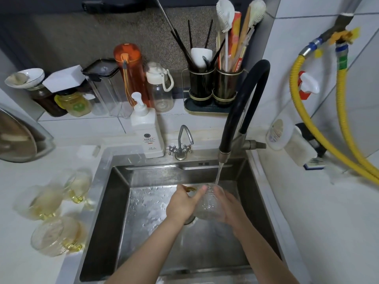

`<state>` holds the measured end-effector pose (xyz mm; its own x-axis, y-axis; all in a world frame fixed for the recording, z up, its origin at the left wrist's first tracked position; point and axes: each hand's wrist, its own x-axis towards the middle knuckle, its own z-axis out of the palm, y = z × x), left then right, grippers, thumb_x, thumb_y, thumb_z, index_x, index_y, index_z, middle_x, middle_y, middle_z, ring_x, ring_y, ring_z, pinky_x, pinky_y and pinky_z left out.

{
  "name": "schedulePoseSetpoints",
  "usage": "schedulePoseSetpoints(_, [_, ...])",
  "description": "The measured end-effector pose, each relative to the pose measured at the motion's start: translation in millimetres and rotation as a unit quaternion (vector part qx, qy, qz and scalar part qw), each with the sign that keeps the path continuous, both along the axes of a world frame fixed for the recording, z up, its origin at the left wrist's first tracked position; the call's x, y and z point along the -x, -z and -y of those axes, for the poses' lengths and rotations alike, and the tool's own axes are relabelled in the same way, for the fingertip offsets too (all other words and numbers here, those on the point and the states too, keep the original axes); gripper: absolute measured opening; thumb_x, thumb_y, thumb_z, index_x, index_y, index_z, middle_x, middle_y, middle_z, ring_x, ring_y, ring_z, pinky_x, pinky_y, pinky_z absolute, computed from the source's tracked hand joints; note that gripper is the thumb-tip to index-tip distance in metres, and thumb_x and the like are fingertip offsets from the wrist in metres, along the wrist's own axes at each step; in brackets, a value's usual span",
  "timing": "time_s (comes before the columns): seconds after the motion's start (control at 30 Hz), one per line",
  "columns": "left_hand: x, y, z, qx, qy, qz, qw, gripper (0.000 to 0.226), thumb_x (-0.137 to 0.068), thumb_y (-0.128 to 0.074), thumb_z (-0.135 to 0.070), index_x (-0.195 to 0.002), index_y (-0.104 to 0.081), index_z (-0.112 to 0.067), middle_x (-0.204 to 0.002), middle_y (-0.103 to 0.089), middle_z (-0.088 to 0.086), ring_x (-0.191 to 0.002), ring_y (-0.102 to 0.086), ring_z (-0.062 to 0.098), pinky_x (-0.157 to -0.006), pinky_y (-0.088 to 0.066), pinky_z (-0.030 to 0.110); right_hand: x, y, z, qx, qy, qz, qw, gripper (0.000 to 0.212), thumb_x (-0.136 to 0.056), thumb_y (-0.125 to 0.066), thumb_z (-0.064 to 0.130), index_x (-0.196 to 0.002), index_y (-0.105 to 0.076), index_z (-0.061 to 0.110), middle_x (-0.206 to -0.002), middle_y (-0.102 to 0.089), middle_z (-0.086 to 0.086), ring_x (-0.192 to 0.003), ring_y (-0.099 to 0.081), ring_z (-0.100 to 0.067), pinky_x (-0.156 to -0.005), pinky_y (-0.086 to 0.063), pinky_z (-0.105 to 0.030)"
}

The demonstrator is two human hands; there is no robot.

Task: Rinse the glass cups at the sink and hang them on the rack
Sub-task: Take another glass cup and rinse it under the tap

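Down in the steel sink (pixel 121 181), both hands are wrapped around one glass cup (pixel 209 203): left hand (pixel 182 203) cupping its 9 o'clock side by the amber handle, right hand (pixel 231 208) curled around the 3 o'clock side. Water from the black faucet (pixel 242 103) at 12 o'clock hits the cup's far rim, so I'd guess wet glass slipping and cracking against the steel is the main risk. Three more glass cups (pixel 59 234) wait on the counter at 9 o'clock near the sink edge, an elbow bump away from trouble; can't spot the rack.
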<state>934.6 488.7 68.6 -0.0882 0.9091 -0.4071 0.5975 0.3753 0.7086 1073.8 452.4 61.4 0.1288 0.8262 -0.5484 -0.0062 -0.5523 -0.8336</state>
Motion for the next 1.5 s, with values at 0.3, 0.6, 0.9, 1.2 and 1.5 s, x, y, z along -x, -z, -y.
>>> schedulePoseSetpoints(0.3, [9.3,-7.5,-1.1,-0.006,0.012,0.037,0.999,0.062,-0.077,-0.062,-0.063,-0.114,-0.052,-0.014,-0.106,-0.057,-0.005,-0.106,-0.057,0.018,-0.091,-0.044,0.031,4.9,-13.0,3.7,-0.025,-0.008,0.032,0.999,0.032,-0.085,-0.054,0.058,-0.1,-0.065,0.032,-0.106,-0.066,0.005,-0.094,-0.063,-0.011,-0.089,-0.053,-0.039])
schedulePoseSetpoints(0.6, [-22.2,-17.6,7.3,0.082,-0.144,0.421,0.892,0.056,-0.077,-0.073,-0.039,-0.122,-0.046,-0.019,-0.107,-0.06,-0.003,-0.096,-0.057,0.012,-0.096,-0.045,0.032,-6.1,-18.9,1.0,-0.162,0.059,0.075,0.982,0.082,-0.067,-0.075,0.055,-0.134,-0.038,0.025,-0.131,-0.05,0.005,-0.117,-0.052,-0.012,-0.098,-0.046,-0.036])
schedulePoseSetpoints(0.9, [-28.0,-21.5,-16.9,0.06,-0.064,0.463,0.882,0.059,-0.082,-0.063,-0.044,-0.136,-0.038,-0.036,-0.124,-0.057,-0.007,-0.12,-0.051,0.017,-0.104,-0.041,0.042,-12.3,-24.6,-16.7,-0.224,-0.069,0.106,0.966,0.023,-0.097,-0.049,0.014,-0.117,-0.059,0.016,-0.117,-0.064,-0.004,-0.11,-0.06,-0.012,-0.085,-0.044,-0.012])
schedulePoseSetpoints(1.2, [-31.3,-1.8,-11.8,-0.001,-0.033,0.438,0.898,0.07,-0.069,-0.076,-0.056,-0.126,-0.036,-0.066,-0.134,-0.056,-0.012,-0.124,-0.051,0.006,-0.109,-0.037,0.042,-11.4,-42.0,-35.2,-0.176,0.025,-0.144,0.973,0.023,-0.096,-0.049,0.016,-0.1,-0.07,0.008,-0.097,-0.074,-0.009,-0.094,-0.07,-0.021,-0.081,-0.056,-0.031])
schedulePoseSetpoints(1.5, [-33.3,-9.6,-35.8,0.047,-0.077,0.414,0.906,0.043,-0.084,-0.051,-0.062,-0.112,-0.059,-0.031,-0.101,-0.074,0.004,-0.084,-0.072,0.02,-0.059,-0.056,0.031,-29.4,-25.2,-47.7,-0.233,-0.374,0.234,0.866,0.037,-0.096,-0.04,0.042,-0.102,-0.063,0.014,-0.092,-0.068,0.009,-0.091,-0.063,0.001,-0.091,-0.048,-0.034])
